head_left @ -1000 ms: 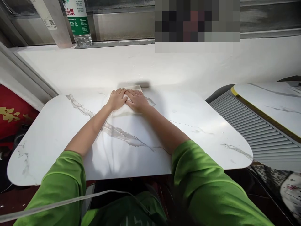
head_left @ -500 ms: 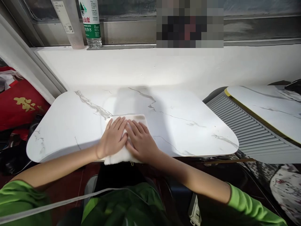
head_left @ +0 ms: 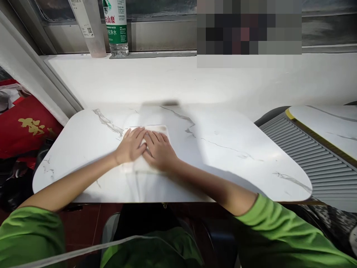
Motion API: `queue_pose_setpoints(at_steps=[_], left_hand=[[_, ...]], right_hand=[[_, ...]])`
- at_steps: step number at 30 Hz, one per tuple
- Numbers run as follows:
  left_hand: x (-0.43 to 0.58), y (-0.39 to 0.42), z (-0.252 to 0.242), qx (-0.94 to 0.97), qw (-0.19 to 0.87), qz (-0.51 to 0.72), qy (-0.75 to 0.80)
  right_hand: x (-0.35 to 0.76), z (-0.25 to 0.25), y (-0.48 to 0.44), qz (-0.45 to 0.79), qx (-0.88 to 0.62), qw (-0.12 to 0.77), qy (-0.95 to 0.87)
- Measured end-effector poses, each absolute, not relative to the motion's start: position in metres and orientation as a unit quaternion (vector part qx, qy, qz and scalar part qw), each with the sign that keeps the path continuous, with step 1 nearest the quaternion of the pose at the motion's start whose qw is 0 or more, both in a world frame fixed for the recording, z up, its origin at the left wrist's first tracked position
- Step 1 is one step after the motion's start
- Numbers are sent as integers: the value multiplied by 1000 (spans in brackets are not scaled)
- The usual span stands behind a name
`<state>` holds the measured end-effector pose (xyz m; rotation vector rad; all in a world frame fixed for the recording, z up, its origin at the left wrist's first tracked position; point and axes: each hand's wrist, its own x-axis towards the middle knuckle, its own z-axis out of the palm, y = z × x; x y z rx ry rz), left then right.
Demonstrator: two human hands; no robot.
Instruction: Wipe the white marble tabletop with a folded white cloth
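A folded white cloth (head_left: 160, 130) lies on the white marble-patterned table (head_left: 223, 163), left of its middle. My left hand (head_left: 131, 146) and my right hand (head_left: 158, 150) press flat on the cloth side by side, fingers stretched out and touching each other. Most of the cloth is hidden under the two palms. Both arms wear green sleeves pushed up the forearm.
A water bottle (head_left: 117, 28) with a green label and a clear tall cup (head_left: 89, 26) stand on the window ledge behind the table. A red bag (head_left: 25, 126) lies at the left. A slatted grey panel (head_left: 312, 156) and a second marble table (head_left: 329, 126) are at the right.
Both hands slid the cloth from the far side toward the near edge, then pushed it back toward the middle of the table.
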<state>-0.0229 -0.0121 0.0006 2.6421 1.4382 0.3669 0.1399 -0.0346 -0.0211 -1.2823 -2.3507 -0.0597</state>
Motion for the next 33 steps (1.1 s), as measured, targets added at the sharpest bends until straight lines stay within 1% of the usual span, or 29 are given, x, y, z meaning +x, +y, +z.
queue_pose_setpoints(at_steps=[5,8,11,14,20,23,26,30,33], left_hand=[[-39,84,-1,865,43,127,483],[-42,124,2,856,43,125,499],[-42,142,4,846,58,119,517],[-41,141,5,838,75,112,528],[-52,88,3,843,73,107,522],[-65,43,1,847,79,104,515],[-79,-9,2,853,92,103,503],[-89,-71,9,856,103,87,499],[-93,-103,15,846,106,68,519]], right_hand=[[115,-18,56,-4,-492,237,-838],[106,-15,94,10,-510,233,-828],[104,-13,113,19,-517,231,-824],[106,-13,112,21,-517,236,-823],[101,-14,62,5,-506,230,-831],[96,-14,17,-11,-490,216,-845],[94,-11,-29,-21,-444,196,-874],[94,-5,-80,-7,-391,179,-903],[91,-4,-103,9,-376,186,-908]])
